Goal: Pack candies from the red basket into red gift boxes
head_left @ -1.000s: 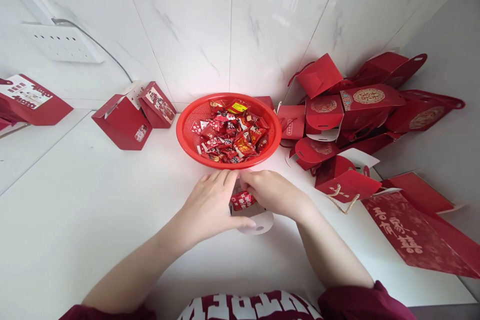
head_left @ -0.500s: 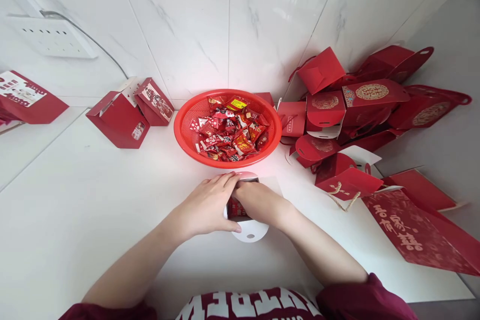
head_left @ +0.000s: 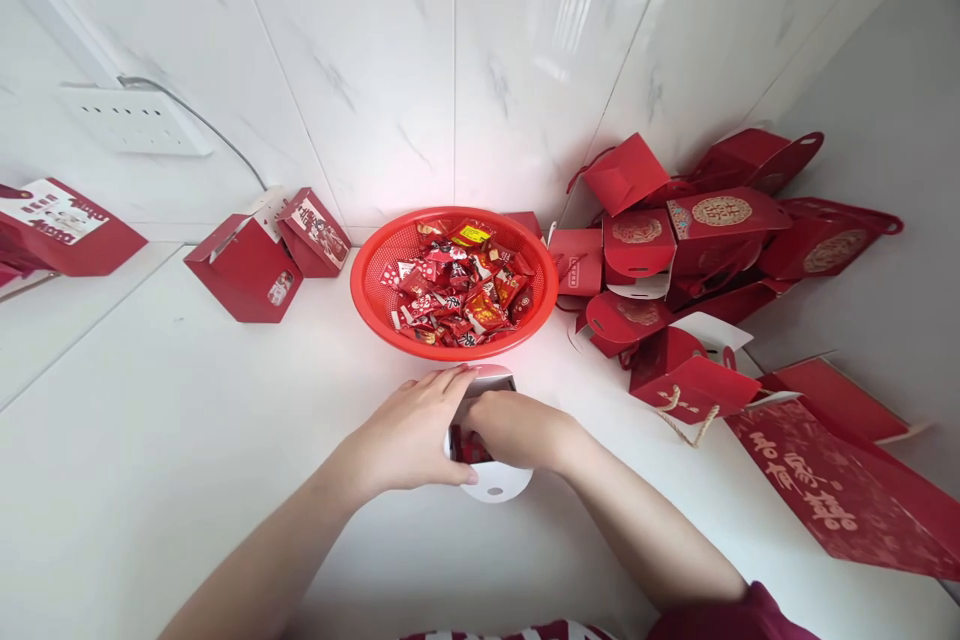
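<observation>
An open candy box [head_left: 499, 482] with white inner flaps stands on the counter just in front of the red basket. My left hand [head_left: 401, 435] is wrapped round its left side, thumb at the near flap and fingers at the far one. Reaching down through the opening is my right hand [head_left: 517, 425]; its fingertips are hidden inside the box, so whether they hold anything does not show. Beside them, red-wrapped candies [head_left: 470, 446] are partly visible in the box. The red plastic basket [head_left: 363, 315] beyond holds many wrapped candies [head_left: 454, 285].
Red gift boxes [head_left: 720, 230] are piled at the right against the wall, with a large red bag [head_left: 817, 490] nearer me. Smaller red boxes [head_left: 251, 275] stand at the left. A power strip [head_left: 139, 120] with a cable is on the tiled wall.
The view has tilted up slightly, so everything sits lower in the picture. My right hand has shifted a little within the box opening; my left hand keeps its hold.
</observation>
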`<act>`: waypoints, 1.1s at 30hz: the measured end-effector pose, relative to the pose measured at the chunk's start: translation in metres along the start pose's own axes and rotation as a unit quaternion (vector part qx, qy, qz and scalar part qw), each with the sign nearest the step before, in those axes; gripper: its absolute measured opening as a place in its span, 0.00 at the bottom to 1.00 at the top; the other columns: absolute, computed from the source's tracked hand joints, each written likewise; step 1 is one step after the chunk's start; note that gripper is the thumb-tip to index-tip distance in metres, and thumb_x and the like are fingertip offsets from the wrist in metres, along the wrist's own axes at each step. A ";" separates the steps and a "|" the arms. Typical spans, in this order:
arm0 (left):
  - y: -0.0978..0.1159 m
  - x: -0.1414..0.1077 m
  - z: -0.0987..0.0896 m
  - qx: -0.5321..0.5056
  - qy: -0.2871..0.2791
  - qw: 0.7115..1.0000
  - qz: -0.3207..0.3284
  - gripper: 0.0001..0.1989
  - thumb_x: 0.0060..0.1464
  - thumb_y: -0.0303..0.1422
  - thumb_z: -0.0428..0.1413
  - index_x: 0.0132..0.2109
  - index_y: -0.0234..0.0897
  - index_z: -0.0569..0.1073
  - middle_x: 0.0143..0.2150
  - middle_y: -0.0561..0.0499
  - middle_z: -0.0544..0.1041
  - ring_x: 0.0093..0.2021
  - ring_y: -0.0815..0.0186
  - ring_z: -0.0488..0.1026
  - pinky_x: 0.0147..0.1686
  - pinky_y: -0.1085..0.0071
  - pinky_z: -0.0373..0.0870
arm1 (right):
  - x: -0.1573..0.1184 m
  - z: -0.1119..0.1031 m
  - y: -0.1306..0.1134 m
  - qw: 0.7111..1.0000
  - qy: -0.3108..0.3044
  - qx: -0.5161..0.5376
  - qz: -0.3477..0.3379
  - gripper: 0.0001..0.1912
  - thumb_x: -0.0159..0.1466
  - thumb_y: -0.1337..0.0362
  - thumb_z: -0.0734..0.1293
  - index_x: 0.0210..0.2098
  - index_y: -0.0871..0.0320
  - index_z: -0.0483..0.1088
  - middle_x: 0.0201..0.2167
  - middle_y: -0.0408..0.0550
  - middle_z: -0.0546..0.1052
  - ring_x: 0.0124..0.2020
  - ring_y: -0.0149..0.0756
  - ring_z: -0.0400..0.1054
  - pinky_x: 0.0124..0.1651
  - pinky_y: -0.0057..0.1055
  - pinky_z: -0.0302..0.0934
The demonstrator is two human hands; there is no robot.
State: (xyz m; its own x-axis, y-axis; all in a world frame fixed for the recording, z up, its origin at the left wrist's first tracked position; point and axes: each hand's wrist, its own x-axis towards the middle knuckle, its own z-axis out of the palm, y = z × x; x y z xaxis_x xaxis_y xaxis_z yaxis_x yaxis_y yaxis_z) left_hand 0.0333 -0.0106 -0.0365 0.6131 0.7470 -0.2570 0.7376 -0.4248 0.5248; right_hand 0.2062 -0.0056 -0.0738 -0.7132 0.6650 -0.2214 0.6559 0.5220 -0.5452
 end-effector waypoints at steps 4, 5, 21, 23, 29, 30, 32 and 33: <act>-0.010 -0.002 -0.005 0.005 0.003 1.000 -0.015 0.43 0.39 0.42 0.67 0.63 0.48 0.63 0.61 0.47 0.69 0.62 0.47 0.65 0.59 0.57 0.63 | -0.021 -0.040 -0.004 0.997 0.043 0.029 -0.052 0.12 0.65 0.71 0.61 0.36 0.55 0.77 0.33 0.43 0.79 0.31 0.31 0.71 0.34 0.26 0.60; -0.012 -0.002 -0.006 0.004 0.004 1.000 -0.013 0.44 0.39 0.43 0.67 0.64 0.48 0.63 0.62 0.47 0.69 0.62 0.47 0.64 0.59 0.56 0.62 | -0.023 -0.052 -0.001 0.995 0.085 0.034 -0.049 0.12 0.66 0.71 0.61 0.39 0.55 0.76 0.36 0.44 0.80 0.34 0.31 0.72 0.36 0.26 0.61; -0.016 -0.006 -0.007 0.002 0.004 1.000 -0.002 0.53 0.36 0.47 0.67 0.69 0.48 0.55 0.65 0.48 0.65 0.64 0.46 0.61 0.59 0.57 0.62 | 0.138 -0.139 0.132 0.916 0.174 -0.125 0.338 0.18 0.68 0.59 0.66 0.54 0.61 0.68 0.52 0.53 0.72 0.49 0.41 0.71 0.50 0.44 0.69; -0.016 -0.006 -0.008 -0.001 0.002 1.000 -0.008 0.53 0.36 0.48 0.67 0.69 0.47 0.55 0.65 0.48 0.65 0.64 0.45 0.61 0.59 0.56 0.63 | 0.145 -0.134 0.138 0.915 0.173 -0.130 0.341 0.18 0.68 0.59 0.66 0.54 0.61 0.68 0.52 0.53 0.72 0.49 0.41 0.71 0.50 0.44 0.68; -0.017 -0.005 -0.009 -0.005 0.007 1.000 0.011 0.53 0.35 0.45 0.68 0.68 0.49 0.56 0.64 0.48 0.67 0.64 0.45 0.61 0.62 0.54 0.59 | 0.144 -0.129 0.154 0.927 0.183 -0.112 0.308 0.17 0.68 0.58 0.66 0.53 0.60 0.69 0.52 0.53 0.72 0.49 0.41 0.70 0.51 0.44 0.68; -0.017 -0.005 -0.009 -0.006 0.005 1.000 0.013 0.53 0.35 0.44 0.68 0.68 0.49 0.56 0.64 0.48 0.67 0.64 0.46 0.61 0.62 0.54 0.58 | 0.141 -0.130 0.155 0.932 0.185 -0.102 0.294 0.17 0.68 0.58 0.66 0.53 0.60 0.69 0.52 0.52 0.73 0.49 0.41 0.71 0.50 0.44 0.68; -0.017 -0.005 -0.009 -0.010 0.005 1.000 0.013 0.53 0.35 0.42 0.68 0.69 0.51 0.55 0.64 0.49 0.67 0.65 0.46 0.61 0.64 0.54 0.57 | 0.137 -0.132 0.157 0.943 0.191 -0.077 0.260 0.15 0.68 0.58 0.66 0.50 0.60 0.70 0.49 0.51 0.74 0.47 0.39 0.71 0.49 0.43 0.68; -0.016 -0.005 -0.009 -0.011 0.006 1.000 0.013 0.53 0.35 0.43 0.68 0.69 0.51 0.54 0.65 0.49 0.66 0.65 0.46 0.60 0.64 0.53 0.56 | 0.134 -0.132 0.157 0.948 0.198 -0.064 0.241 0.14 0.68 0.58 0.66 0.48 0.61 0.71 0.47 0.50 0.75 0.46 0.39 0.72 0.49 0.42 0.68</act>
State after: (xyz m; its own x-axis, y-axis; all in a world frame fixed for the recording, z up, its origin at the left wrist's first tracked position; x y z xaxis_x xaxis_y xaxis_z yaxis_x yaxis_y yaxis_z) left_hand 0.0156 -0.0029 -0.0363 0.6285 0.7418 -0.2337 0.7152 -0.4331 0.5486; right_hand 0.2463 0.2364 -0.0825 -0.1904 0.9779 -0.0865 0.9248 0.1491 -0.3500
